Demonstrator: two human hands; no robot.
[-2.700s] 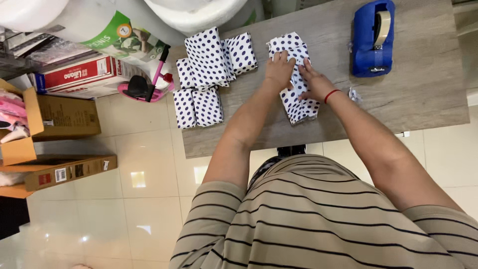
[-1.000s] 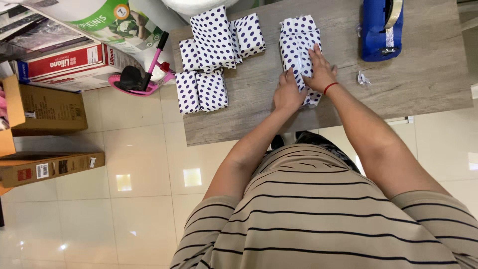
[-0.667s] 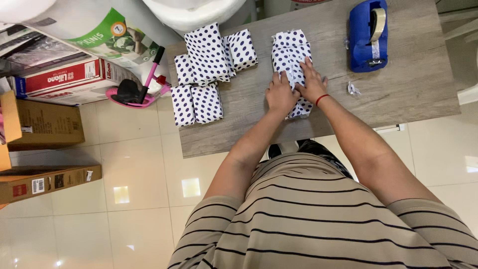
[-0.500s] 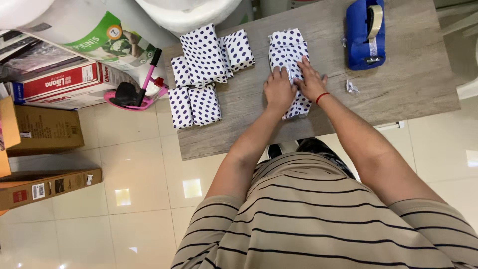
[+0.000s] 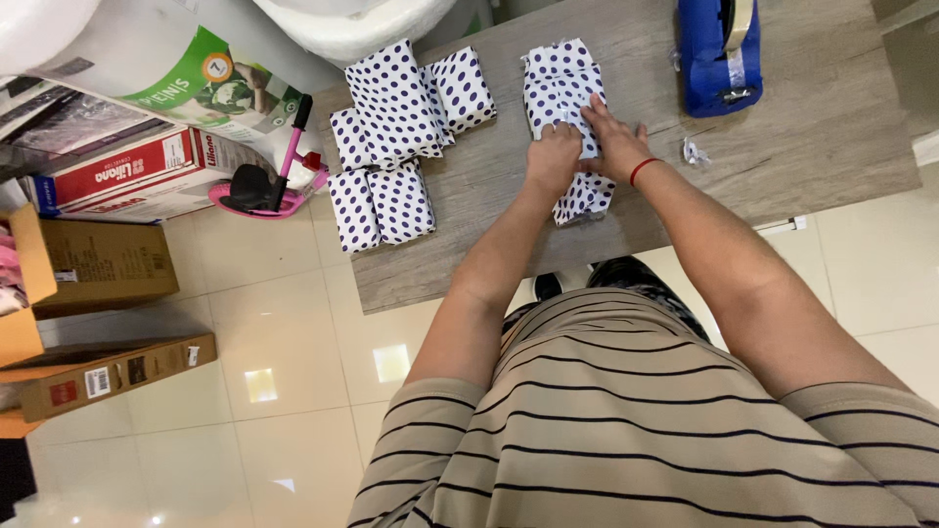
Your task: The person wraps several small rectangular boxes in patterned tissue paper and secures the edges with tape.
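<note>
A long parcel (image 5: pixel 559 83) in white paper with dark blue dots lies on the grey wood table (image 5: pixel 812 166), its near end loose. My left hand (image 5: pixel 554 156) presses down on the parcel's middle, fingers curled over the paper seam. My right hand (image 5: pixel 614 140), a red band at the wrist, lies flat on the parcel beside it with fingers spread. Both hands touch each other over the seam.
Several wrapped dotted parcels (image 5: pixel 396 98) sit at the table's left, two more (image 5: pixel 381 203) near its edge. A blue tape dispenser (image 5: pixel 719 44) stands at the back right, a crumpled tape scrap (image 5: pixel 693 153) near it. Cardboard boxes (image 5: pixel 93 264) and a pink scooter (image 5: pixel 274 176) stand on the tiled floor.
Both hands slid from the parcel's far end toward its middle and now stay there, pressing the paper. The view has shifted slightly.
</note>
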